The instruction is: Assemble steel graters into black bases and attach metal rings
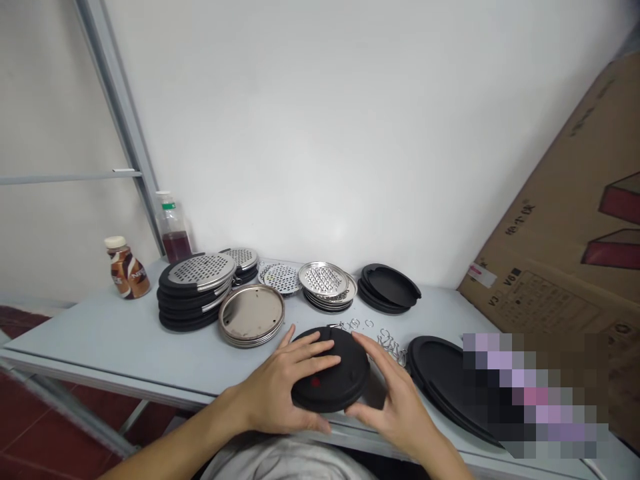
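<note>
At the table's front edge lies a black round disc (345, 383) with a small red mark on its top. My left hand (283, 380) grips it from the left, fingers laid over the top and thumb at the near rim. On the opposite side, my right hand (393, 393) holds the right rim between fingers and thumb. The disc's underside is hidden. Just behind it are loose metal rings and clips (393, 343). Left of it stands a stack of shiny metal round plates (253, 313).
Farther left are black discs with perforated metal faces (203, 270). Behind sit grater-like metal discs (324, 280) and black round trays (390, 287). Large black discs (445, 373) lie right, beside a cardboard box (550, 267). A brown bottle (127, 270) and clear bottle (175, 233) stand left.
</note>
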The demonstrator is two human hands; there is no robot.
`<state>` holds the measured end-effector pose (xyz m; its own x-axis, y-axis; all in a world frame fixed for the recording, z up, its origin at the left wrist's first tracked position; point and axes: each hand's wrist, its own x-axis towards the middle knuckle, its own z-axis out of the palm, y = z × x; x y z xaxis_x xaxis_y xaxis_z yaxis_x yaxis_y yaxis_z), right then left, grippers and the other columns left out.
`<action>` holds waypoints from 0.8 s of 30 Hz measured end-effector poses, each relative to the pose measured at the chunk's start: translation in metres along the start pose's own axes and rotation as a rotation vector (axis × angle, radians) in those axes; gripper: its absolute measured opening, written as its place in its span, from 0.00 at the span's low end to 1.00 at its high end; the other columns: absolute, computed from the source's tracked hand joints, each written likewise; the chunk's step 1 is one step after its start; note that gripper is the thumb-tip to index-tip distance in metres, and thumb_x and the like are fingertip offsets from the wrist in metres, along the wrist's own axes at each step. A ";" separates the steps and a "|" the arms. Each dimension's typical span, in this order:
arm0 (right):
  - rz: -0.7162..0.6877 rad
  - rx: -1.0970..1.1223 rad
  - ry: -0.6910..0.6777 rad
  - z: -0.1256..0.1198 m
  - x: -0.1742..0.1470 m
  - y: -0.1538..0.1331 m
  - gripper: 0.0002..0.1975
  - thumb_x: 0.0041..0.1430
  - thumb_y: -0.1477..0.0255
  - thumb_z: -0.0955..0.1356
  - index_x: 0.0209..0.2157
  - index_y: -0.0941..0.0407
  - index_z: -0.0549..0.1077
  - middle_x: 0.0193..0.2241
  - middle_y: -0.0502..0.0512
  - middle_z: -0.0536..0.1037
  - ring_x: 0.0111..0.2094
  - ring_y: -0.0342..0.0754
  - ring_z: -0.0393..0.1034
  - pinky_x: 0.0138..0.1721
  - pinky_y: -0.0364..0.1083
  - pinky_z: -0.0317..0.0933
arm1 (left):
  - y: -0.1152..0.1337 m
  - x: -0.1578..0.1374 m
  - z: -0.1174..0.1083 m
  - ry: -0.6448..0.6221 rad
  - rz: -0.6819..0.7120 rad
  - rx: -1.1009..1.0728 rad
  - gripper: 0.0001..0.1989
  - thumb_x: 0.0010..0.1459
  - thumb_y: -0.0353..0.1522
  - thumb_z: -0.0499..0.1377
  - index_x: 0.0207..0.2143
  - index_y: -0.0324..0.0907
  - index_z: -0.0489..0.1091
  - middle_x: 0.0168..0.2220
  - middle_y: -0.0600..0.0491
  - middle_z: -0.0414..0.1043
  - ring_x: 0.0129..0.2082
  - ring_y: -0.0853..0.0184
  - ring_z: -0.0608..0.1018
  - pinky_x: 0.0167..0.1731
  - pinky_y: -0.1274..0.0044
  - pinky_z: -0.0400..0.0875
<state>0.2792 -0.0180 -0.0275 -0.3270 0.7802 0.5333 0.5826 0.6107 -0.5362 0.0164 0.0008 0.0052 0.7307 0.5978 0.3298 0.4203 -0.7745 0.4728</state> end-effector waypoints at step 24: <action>0.145 0.137 -0.069 0.008 0.005 -0.002 0.45 0.57 0.71 0.71 0.68 0.44 0.44 0.64 0.58 0.62 0.63 0.56 0.59 0.63 0.61 0.55 | 0.028 0.009 0.007 0.639 -0.437 -0.598 0.19 0.66 0.41 0.54 0.54 0.43 0.72 0.54 0.50 0.74 0.56 0.56 0.72 0.58 0.68 0.63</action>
<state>0.2703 -0.0147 -0.0290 -0.2998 0.8660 0.4001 0.5223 0.5000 -0.6908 0.0387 -0.0174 0.0153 0.0726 0.9432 0.3243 0.1133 -0.3309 0.9368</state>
